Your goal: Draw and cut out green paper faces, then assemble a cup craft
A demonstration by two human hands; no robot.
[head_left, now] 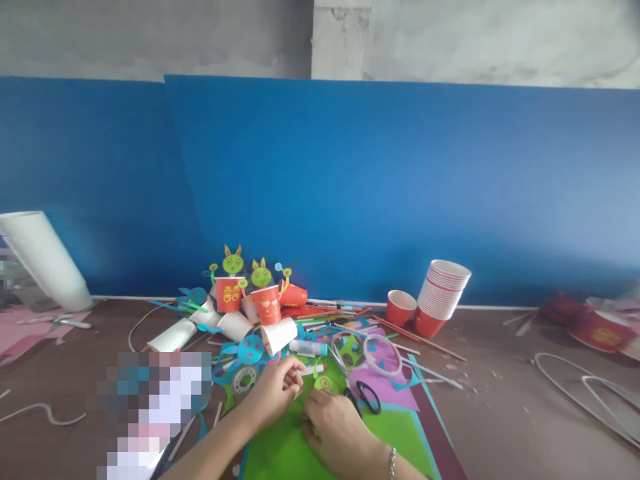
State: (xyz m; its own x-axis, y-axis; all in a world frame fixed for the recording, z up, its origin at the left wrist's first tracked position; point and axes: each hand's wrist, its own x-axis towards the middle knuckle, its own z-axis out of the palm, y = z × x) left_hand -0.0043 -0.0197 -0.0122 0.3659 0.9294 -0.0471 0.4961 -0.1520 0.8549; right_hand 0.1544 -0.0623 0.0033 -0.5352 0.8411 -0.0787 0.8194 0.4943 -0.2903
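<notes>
In close, right over the bright green sheet of paper (280,447), both your hands were at it! Your right hand (333,421) came together in a tight bend at the lower edge of the small round green paper face with pink markings (325,383), probably to steady it, though your knuckles hid whether the fingertips truly had hold. Your left hand (280,392) was half curled, its fingertips just beside the white marker with a red cap (315,369); whether it gripped anything, you couldn't tell from here. The black-handled metal scissors (348,381) lay beside that face, perhaps for a quick reach, and the two red paper cups with green rabbit heads (230,295) stood behind, likely where your arms wouldn't knock them. Off to the right, the tilted stack of red-and-white paper cups (443,293) sat apart from the clutter. Scraps dotted the brown table (490,427), a tall blue panel (360,193) ran along behind it, and above that rose a bare grey concrete wall (475,43).
</notes>
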